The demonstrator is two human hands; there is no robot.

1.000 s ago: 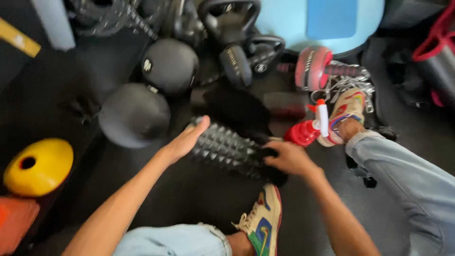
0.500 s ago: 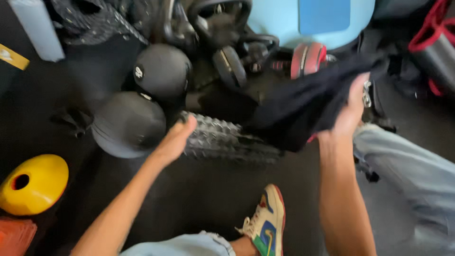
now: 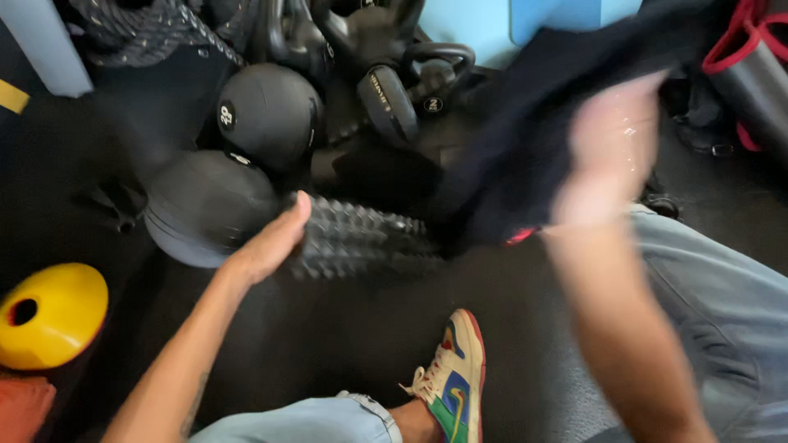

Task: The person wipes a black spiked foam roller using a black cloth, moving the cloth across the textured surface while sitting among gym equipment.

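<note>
With the left hand (image 3: 271,242) resting open-fingered on the knobbly black roller (image 3: 361,238) at centre and the blurred right hand (image 3: 611,156) gripping a dark cloth (image 3: 525,148) at 2 o'clock, the swinging cloth could snag the kettlebells (image 3: 394,90) at 12.

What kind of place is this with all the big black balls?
Most likely a gym. There are heavy black medicine balls, kettlebells and a thick coiled rope on a dark floor. The left hand rests on a knobbly foam roller, exercise gear too.
</note>
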